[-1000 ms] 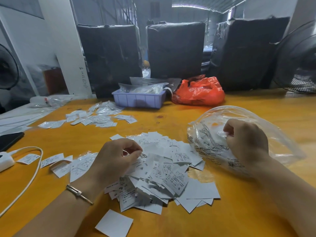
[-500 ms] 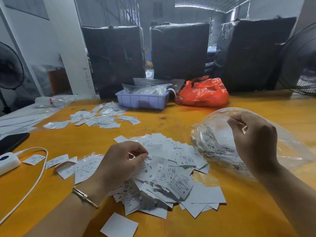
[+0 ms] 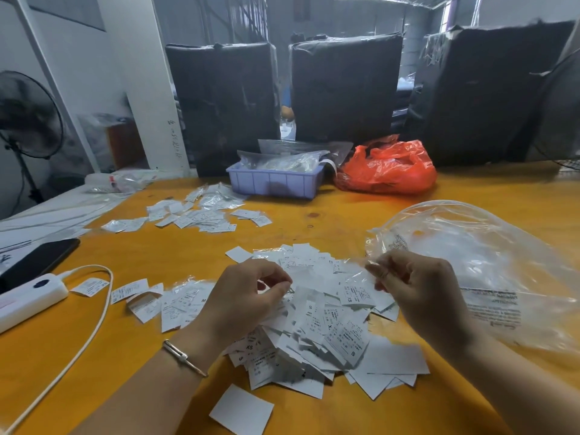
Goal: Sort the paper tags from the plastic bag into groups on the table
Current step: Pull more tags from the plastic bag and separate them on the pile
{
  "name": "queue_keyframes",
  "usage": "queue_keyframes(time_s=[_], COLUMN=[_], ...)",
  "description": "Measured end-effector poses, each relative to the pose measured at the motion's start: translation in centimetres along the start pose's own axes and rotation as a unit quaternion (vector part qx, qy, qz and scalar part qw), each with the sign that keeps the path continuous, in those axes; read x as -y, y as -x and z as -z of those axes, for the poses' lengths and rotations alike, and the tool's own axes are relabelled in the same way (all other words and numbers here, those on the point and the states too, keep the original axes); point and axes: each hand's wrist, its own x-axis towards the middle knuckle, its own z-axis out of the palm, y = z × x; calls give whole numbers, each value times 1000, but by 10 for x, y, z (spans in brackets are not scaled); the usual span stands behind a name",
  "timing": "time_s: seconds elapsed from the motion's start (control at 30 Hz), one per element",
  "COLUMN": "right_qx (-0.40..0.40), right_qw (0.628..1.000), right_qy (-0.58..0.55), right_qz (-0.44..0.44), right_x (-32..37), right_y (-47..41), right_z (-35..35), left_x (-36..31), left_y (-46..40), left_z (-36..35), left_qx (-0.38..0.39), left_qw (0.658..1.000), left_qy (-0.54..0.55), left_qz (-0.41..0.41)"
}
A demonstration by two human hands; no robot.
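Observation:
A heap of white paper tags [image 3: 326,324] printed with sizes such as S and XS lies on the orange table [image 3: 188,249] in front of me. My left hand [image 3: 248,296] rests on the heap's left side, fingers curled, thumb and forefinger pinching at the tags. My right hand [image 3: 423,293] pinches the mouth edge of the clear plastic bag [image 3: 489,265], which spreads to the right and looks nearly empty. One blank tag [image 3: 241,409] lies apart near the front edge.
Small groups of tags lie at the left [image 3: 175,302] and farther back [image 3: 201,211]. A purple tray [image 3: 273,183] and a red bag [image 3: 389,167] stand behind. A phone [image 3: 37,259] and a white power strip [image 3: 28,296] with its cable sit at the left edge.
My right hand has come out of the bag and moved left toward the heap, pulling the bag's mouth with it. My left hand has stayed on the tags.

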Motion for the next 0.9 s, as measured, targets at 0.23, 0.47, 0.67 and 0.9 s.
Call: queue_keyframes(time_s=[0.23,0.47,0.67,0.9], right_qx=[90,184,201,176], right_qw=[982,938,912,911], right_qy=[-136,-245,-311,-328], right_qz=[-99,-165,-177,-176], right_x=[9,35,50,39], right_y=[4,6,8,10], right_z=[-10,-20,-30,-25], left_x=[-9,-26,-27,-21], left_y=[2,6,7,5], left_z=[2,-1,0,5], left_qx=[21,61,94,118], left_qw=[999,991,963,948], left_qy=[41,117,249,290], left_qz=[-19,-15,31,58])
